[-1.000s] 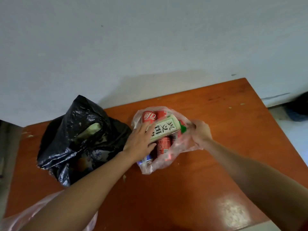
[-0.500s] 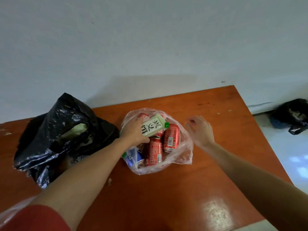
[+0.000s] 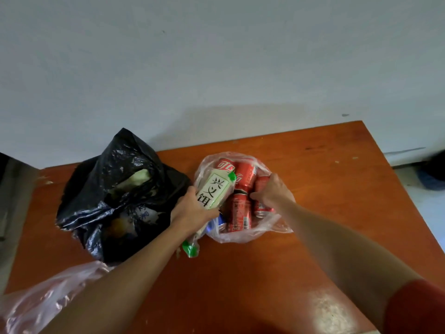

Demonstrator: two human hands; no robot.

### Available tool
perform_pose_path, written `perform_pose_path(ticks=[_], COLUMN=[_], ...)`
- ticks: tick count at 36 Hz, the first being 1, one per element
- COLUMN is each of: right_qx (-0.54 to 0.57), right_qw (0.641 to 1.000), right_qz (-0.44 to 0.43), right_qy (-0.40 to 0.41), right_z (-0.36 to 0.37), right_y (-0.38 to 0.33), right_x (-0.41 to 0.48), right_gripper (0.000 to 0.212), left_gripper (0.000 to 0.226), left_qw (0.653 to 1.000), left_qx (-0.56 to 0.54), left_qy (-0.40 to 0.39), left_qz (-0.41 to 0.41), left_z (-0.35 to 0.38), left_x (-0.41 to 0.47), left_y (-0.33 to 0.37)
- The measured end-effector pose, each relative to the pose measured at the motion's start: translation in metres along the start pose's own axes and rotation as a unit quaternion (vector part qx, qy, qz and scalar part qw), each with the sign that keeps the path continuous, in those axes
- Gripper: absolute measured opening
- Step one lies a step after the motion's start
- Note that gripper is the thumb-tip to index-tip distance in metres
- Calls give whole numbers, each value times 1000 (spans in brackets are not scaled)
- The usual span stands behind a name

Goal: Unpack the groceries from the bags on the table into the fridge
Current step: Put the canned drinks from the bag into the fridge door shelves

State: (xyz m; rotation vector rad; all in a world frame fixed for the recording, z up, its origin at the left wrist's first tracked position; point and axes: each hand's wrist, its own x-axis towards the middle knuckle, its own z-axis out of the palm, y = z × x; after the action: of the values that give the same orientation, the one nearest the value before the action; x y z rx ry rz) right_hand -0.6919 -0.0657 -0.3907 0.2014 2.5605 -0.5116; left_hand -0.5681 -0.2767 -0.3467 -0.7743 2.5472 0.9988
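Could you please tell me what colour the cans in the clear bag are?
The cans are red with white lettering, clearest in the head view.

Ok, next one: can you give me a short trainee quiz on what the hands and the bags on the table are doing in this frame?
1. True or false: the left hand grips the white-and-green packet.
2. What does the right hand hold inside the clear bag? A) a red can B) a green apple C) a blue cup
3. Fill in: beside the clear bag, on the left hand's side, lies a ___ bag.

Key
1. True.
2. A.
3. Black: the black bag lies on the table.
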Motion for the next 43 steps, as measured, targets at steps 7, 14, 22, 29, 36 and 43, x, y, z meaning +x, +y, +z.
perform_pose_path(ticks=[7, 14, 22, 29, 36, 43], right_qx=[28, 281, 157, 66, 32, 42], right_qw=[997, 952, 960, 958, 950, 930], right_qz=[-56, -88, -72, -51, 16, 148], right_qy=[41, 81, 220, 275, 310, 333], right_z=[-1, -54, -106, -118, -121, -115], right_y=[0, -1, 63, 166, 320, 482], right_x=[-15, -64, -130, -199, -313, -450], right_gripper=[89, 112, 94, 90, 93, 90], left_gripper=[63, 82, 69, 69, 62, 62], left_qw=[999, 994, 964, 922, 881, 807], left_qx=[45, 35, 136, 190, 217, 217], left_qy=[8, 23, 18, 3, -33, -129], left_qz=[13, 103, 227, 338, 419, 534], left_z=[-4, -14, -12, 15, 116, 250], left_x=[-11, -20, -69, -126, -228, -365], left_y=[-1, 35, 88, 134, 195, 246])
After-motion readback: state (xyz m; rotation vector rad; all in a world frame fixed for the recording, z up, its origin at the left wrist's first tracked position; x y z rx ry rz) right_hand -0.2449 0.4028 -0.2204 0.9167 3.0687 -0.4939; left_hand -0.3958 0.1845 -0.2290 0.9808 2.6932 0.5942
